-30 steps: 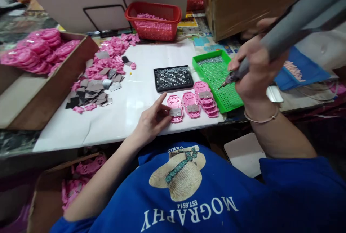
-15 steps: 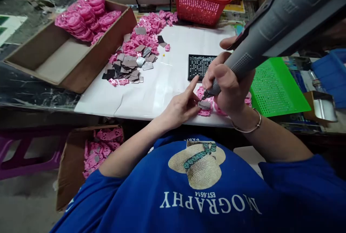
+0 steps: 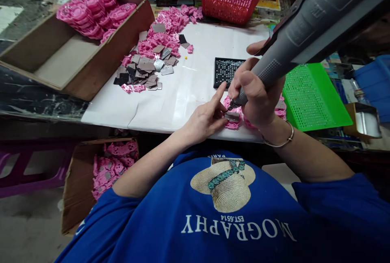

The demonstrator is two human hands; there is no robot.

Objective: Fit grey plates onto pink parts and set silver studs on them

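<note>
An electric screwdriver (image 3: 274, 61), large and grey, is wrapped in my right hand (image 3: 257, 96) and slants down to the left. Its bit meets the left end of a small metal plate (image 3: 232, 116) lying on a pink plastic part (image 3: 233, 125). My left hand (image 3: 204, 121) grips that part's left edge between thumb and bent fingers, the index finger stretched forward. More pink parts (image 3: 280, 108) lie partly hidden behind my right hand. Just beyond the hands sits a black perforated tray (image 3: 224, 77) of small screws.
Loose metal plates (image 3: 146, 68) and a heap of small pink pieces (image 3: 166, 31) cover the table's left. Around them are a cardboard box (image 3: 100, 64) of pink parts, a red basket (image 3: 234, 5) and a green perforated tray (image 3: 317, 100). Below stands another carton (image 3: 79, 190).
The view has shifted slightly. Both hands keep their grip, and the screwdriver's bit stays at the left end of the metal plate.
</note>
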